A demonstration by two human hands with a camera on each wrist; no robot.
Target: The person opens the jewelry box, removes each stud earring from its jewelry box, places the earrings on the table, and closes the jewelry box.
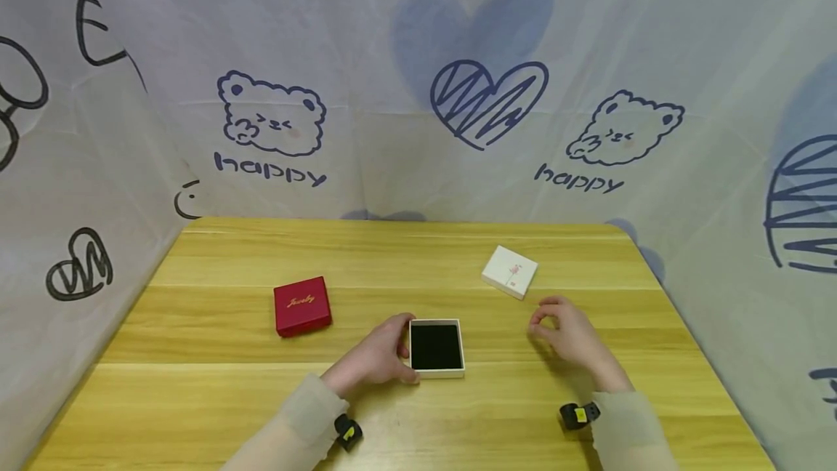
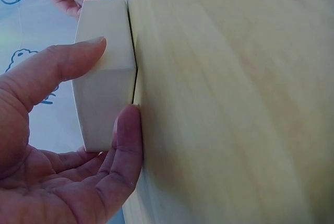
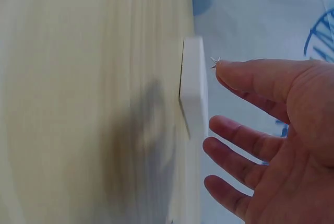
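Note:
On the table sits an open white box base [image 1: 436, 375] with a black pad [image 1: 436, 346] inside. My left hand [image 1: 382, 353] holds it from the left, thumb on the near side and fingers along the left and far sides. In the left wrist view the thumb lies against the wall of the box base [image 2: 107, 98]. Over the table to the right, my right hand [image 1: 572, 336] pinches a tiny silvery star-shaped piece [image 3: 214, 62] between thumb and index finger, the other fingers spread. Its exact kind is too small to tell.
A white lid [image 1: 510, 271] with a pink flower print lies beyond my right hand. To the left, a red jewelry box [image 1: 302, 306] with gold lettering stands closed on the wooden table [image 1: 196, 384]. A white cloth [image 1: 379, 93] with drawings hangs behind and at both sides.

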